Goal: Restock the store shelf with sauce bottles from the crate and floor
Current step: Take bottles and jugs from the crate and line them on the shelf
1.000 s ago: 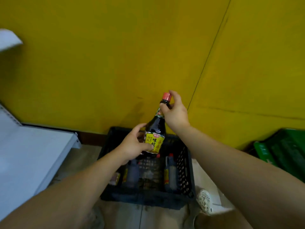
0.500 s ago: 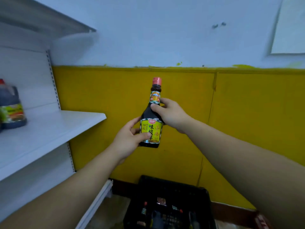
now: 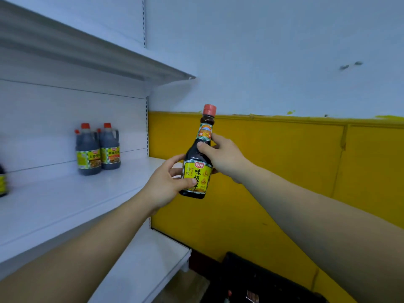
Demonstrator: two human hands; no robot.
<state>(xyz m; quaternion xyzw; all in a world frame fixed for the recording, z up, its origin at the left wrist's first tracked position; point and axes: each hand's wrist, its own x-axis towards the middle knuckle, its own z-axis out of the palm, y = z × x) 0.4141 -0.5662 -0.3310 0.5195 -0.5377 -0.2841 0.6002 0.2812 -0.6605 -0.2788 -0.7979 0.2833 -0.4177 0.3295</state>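
- I see the sauce bottle [image 3: 197, 173] held upright in mid-air at the centre of my view. Its red cap [image 3: 209, 109] points to 12 o'clock and the yellow label faces me.
- My left hand [image 3: 162, 184] comes in from 7 o'clock with the forearm stretched out. Its fingers curl round the bottle's lower body and the thumb lies across the label.
- My right hand [image 3: 227, 158] reaches in from 4 o'clock. It grips the bottle's shoulder just under the neck label, thumb in front and fingers behind.
- The bottle hangs just off the right end of the white middle shelf [image 3: 65, 204], not touching it.
- At 9 o'clock two dark jugs [image 3: 88, 149] [image 3: 110, 147] stand side by side on that shelf, touching.
- The black crate [image 3: 258, 278] sits on the floor at 5 o'clock, against the yellow wall panel [image 3: 273, 171].
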